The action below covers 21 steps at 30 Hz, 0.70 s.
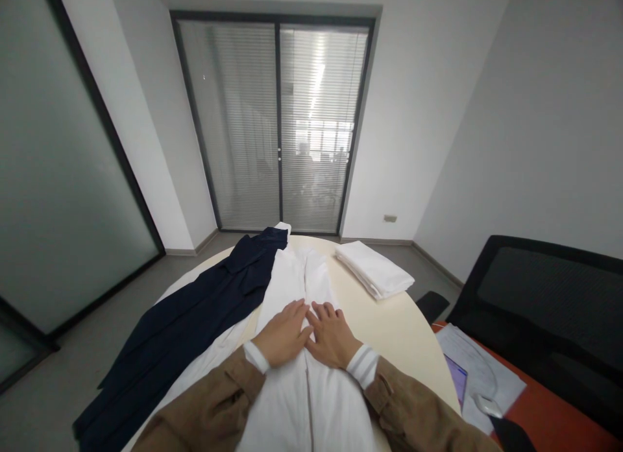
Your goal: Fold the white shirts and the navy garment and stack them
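Behind the round cream table (389, 329) is a big glass door (277, 124) with blinds, and soft light comes through. A black chair (535, 303) and an orange desk (559, 400) stand to its right. A foggy glass wall (63, 179) is to its left, above the gray floor (121, 290).

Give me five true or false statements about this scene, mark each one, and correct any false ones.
The left hand and right hand both rest on the white garment. True.
The dark navy garment lies to the right of the white garment. False: it lies to the left.
The person wears gloves. False: the hands are bare, and the right one comes out of a brown sleeve.
A folded white cloth lies on the round table. True.
A black chair stands to the right of the table. True.
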Available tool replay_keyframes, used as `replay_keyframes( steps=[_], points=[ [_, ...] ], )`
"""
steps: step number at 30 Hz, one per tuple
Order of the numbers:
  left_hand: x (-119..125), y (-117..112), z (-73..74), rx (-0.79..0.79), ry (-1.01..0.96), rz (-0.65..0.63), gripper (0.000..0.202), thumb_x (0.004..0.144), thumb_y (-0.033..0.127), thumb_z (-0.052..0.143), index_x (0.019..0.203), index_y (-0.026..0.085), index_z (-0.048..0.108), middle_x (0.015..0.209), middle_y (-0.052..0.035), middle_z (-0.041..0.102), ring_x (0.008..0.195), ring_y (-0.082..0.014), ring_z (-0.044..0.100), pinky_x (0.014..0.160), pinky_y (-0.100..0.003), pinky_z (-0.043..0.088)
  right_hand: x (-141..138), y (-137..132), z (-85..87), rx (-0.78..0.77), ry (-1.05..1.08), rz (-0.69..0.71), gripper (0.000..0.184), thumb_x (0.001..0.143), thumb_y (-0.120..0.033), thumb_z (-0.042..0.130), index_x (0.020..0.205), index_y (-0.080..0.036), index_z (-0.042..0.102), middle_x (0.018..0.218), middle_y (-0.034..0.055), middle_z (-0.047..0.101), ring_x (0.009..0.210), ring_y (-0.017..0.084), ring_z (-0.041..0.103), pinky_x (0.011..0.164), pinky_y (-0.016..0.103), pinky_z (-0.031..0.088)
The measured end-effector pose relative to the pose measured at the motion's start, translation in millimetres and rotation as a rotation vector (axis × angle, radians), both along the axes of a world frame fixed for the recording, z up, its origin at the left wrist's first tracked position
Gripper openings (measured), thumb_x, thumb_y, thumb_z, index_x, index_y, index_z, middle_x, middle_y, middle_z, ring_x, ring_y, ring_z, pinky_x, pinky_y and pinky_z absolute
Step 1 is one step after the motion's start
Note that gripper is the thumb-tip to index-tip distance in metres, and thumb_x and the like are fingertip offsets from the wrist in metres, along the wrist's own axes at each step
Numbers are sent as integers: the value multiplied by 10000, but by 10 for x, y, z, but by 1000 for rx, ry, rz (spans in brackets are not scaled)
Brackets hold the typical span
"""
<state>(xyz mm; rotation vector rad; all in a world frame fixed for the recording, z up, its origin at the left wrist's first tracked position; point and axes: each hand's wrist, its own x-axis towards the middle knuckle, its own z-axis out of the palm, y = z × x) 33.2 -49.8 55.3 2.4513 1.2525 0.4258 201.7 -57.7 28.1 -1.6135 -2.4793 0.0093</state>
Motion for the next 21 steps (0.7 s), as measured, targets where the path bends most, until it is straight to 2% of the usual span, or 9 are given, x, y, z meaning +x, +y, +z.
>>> replay_keyframes(
  steps=[2, 5, 8, 10, 11, 12, 14, 17, 21],
  points=[
    [97, 136, -77, 63, 15, 74, 543, 991, 389, 334, 1441, 94, 405, 1543, -170, 352, 1445, -259, 294, 1175, -453, 283, -31, -34, 57, 18, 33, 12, 583, 899, -539, 457, 1369, -200, 515, 1366, 176, 514, 1194, 342, 444, 954, 493, 380],
    [165, 278, -246, 167, -7, 93, 547, 1018, 391, 246, 1475, 115, 364, 1552, -149, 345, 1448, -247, 290, 1176, -445, 285, 8, -7, 98, 9, 97, 47, 523, 869, -539, 514, 1246, -187, 600, 1261, 164, 555, 1132, 312, 467, 932, 449, 410],
    [158, 330, -408, 237, 9, 67, 527, 1023, 367, 229, 1471, 135, 382, 1553, -137, 347, 1456, -256, 268, 1169, -472, 291, 177, 158, 70, -43, 200, 203, 549, 797, -504, 631, 1247, -190, 605, 1291, 151, 552, 1171, 310, 463, 995, 455, 378],
    [144, 332, -474, 267, 38, 54, 516, 1012, 379, 283, 1461, 157, 407, 1557, -123, 342, 1462, -272, 247, 1163, -484, 297, 331, 345, 18, -129, 338, 303, 462, 782, -422, 661, 1187, -200, 643, 1239, 120, 609, 1120, 274, 526, 989, 413, 392],
    [140, 330, -494, 277, 54, 56, 511, 1003, 382, 315, 1458, 174, 416, 1563, -114, 333, 1465, -281, 238, 1161, -488, 298, 407, 455, -15, -183, 432, 278, 351, 821, -365, 611, 1123, -198, 670, 1134, 98, 662, 1010, 233, 585, 930, 370, 430],
    [139, 327, -506, 284, 69, 62, 507, 994, 377, 342, 1457, 188, 421, 1569, -106, 323, 1466, -289, 232, 1160, -492, 298, 479, 571, -52, -216, 533, 189, 294, 863, -337, 539, 1074, -188, 681, 1016, 82, 693, 874, 199, 616, 837, 334, 464],
    [145, 325, -513, 285, 99, 70, 505, 978, 354, 374, 1456, 200, 427, 1578, -101, 304, 1466, -299, 227, 1159, -496, 294, 597, 812, -132, -152, 675, 6, 286, 881, -329, 492, 1045, -180, 674, 914, 59, 705, 745, 171, 615, 742, 302, 472],
    [158, 333, -497, 258, 125, 84, 520, 972, 342, 378, 1468, 188, 410, 1581, -105, 292, 1465, -302, 231, 1163, -492, 288, 717, 1165, -246, 4, 759, -173, 290, 876, -336, 489, 1051, -184, 664, 876, 46, 708, 720, 168, 622, 715, 290, 468],
    [164, 349, -445, 208, 140, 90, 542, 971, 345, 371, 1480, 157, 387, 1585, -117, 273, 1470, -296, 212, 1174, -481, 270, 806, 1582, -351, 55, 789, -340, 318, 872, -339, 490, 1058, -166, 680, 885, 77, 724, 772, 194, 656, 758, 305, 487]
  ],
)
